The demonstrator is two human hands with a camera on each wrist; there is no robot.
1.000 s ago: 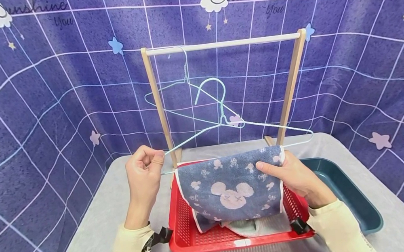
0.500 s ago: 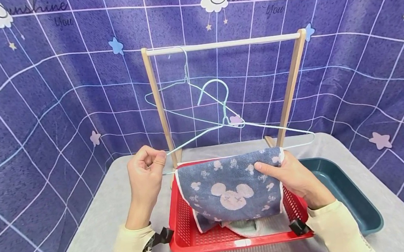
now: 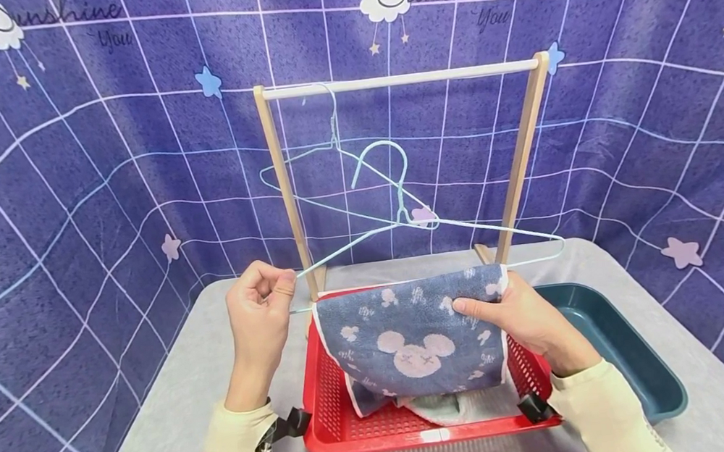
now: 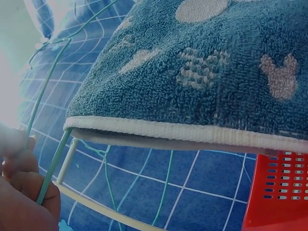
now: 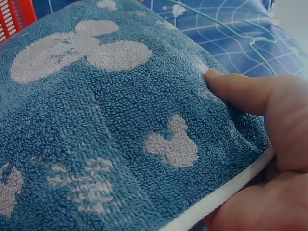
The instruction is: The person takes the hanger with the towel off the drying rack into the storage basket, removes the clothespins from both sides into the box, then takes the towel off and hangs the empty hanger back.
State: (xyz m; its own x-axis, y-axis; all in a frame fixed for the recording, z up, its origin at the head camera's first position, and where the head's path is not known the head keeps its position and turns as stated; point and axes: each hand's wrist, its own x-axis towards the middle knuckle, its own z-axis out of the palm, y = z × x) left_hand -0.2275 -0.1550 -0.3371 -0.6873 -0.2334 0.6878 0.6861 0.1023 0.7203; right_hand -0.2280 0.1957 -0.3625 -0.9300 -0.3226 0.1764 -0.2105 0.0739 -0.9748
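A blue towel point(image 3: 372, 334) with pale mouse-head patterns and white edging hangs folded over the bottom bar of a light-green wire hanger point(image 3: 353, 243). My left hand point(image 3: 256, 301) grips the hanger's left corner, fingers curled round the wire. At the towel's upper right edge, my right hand point(image 3: 534, 318) pinches the cloth, thumb on the front and the other fingers behind it. In the left wrist view the hanger wire point(image 4: 52, 168) runs from the curled fingers into the towel's fold point(image 4: 187, 129). The right wrist view shows the thumb lying on the terry cloth point(image 5: 130, 106).
Below the towel stands a red perforated basket point(image 3: 435, 437) with more cloth point(image 3: 484, 403) inside. A dark teal tray point(image 3: 665, 379) lies to the right. Behind is a wooden rack with a white rail point(image 3: 400, 79), from which a second hanger point(image 3: 332, 116) hangs.
The hanger and hands shift very slightly, first right and then a little back left. My right thumb has slid slightly left on the towel. Both grips stay the same.
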